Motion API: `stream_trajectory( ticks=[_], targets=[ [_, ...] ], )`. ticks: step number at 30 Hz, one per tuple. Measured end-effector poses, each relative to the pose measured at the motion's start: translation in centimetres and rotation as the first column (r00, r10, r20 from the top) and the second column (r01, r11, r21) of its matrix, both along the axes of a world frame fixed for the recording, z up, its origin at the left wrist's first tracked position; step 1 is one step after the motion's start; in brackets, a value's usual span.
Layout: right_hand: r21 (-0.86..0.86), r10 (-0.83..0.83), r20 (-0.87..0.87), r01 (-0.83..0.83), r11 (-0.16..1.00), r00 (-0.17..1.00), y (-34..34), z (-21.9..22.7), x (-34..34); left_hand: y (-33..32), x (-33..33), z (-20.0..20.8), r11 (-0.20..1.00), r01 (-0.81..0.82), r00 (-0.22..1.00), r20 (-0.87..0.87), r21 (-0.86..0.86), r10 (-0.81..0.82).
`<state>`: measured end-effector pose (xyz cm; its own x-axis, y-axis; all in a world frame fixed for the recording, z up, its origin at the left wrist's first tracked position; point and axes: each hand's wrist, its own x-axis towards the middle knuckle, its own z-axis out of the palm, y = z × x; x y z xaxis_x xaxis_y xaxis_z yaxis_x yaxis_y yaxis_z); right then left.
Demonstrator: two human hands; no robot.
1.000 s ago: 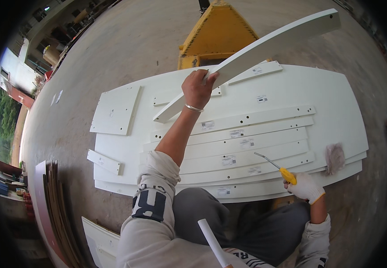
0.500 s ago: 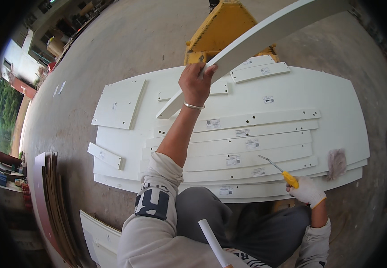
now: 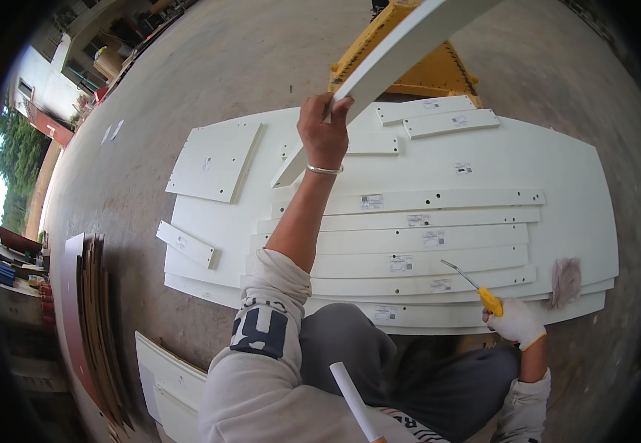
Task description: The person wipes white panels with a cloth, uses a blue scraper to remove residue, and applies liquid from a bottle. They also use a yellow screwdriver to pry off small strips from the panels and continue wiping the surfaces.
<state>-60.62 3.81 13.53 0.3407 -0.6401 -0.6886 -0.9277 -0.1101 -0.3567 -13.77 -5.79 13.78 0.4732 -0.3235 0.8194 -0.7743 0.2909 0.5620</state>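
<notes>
My bare left hand (image 3: 324, 134) is closed round a long white board (image 3: 394, 63), which slants up toward the far right, its near end low over the panels. A silver bangle circles that wrist. In a white knit glove, my right hand (image 3: 515, 323) grips a yellow-handled tool (image 3: 490, 301) with a thin metal shaft, bent near the tip. The shaft points up and left over the stacked boards. Below both hands lies a large white panel (image 3: 557, 177), bearing several long white labelled strips (image 3: 475, 238) with drilled holes.
Beyond the panel stands a yellow pallet jack (image 3: 431, 70). A square white board (image 3: 213, 159) and a short piece (image 3: 186, 244) lie at left. A clear plastic bag (image 3: 566, 282) rests at right. Boards lean (image 3: 99, 317) at lower left. A white tube (image 3: 351, 399) is near my lap.
The view has shifted, so the panels appear farther right. The long board in my left hand now slants more steeply. My right hand keeps hold of the yellow-handled tool.
</notes>
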Motion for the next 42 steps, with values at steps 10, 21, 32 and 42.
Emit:
stream_trajectory(
  ticks=[10, 21, 32, 42],
  targets=[
    [0.01, -0.015, -0.021, 0.016, 1.0, 1.0, 0.0, 0.0, 0.2, 2.4, 10.7, 3.9, 0.973, 0.128, 0.909, -0.369, -0.19, -0.191],
    [0.003, 0.012, -0.098, -0.012, 1.0, 0.995, 0.3, 1.5, 1.0, 0.9, 11.0, 6.6, 1.0, -0.023, 0.99, -0.138, -0.005, 0.022],
    [0.047, 0.021, -0.057, -0.018, 0.999, 0.998, 0.0, -0.4, -0.9, -4.5, -4.0, 11.8, 0.907, -0.317, 0.281, 0.941, 0.277, -0.19],
    [-0.018, 0.041, 0.007, -0.041, 0.999, 0.999, 0.4, -0.2, -1.7, -6.9, -12.2, 16.2, 0.977, -0.166, 0.168, 0.98, 0.137, -0.109]
  ],
)
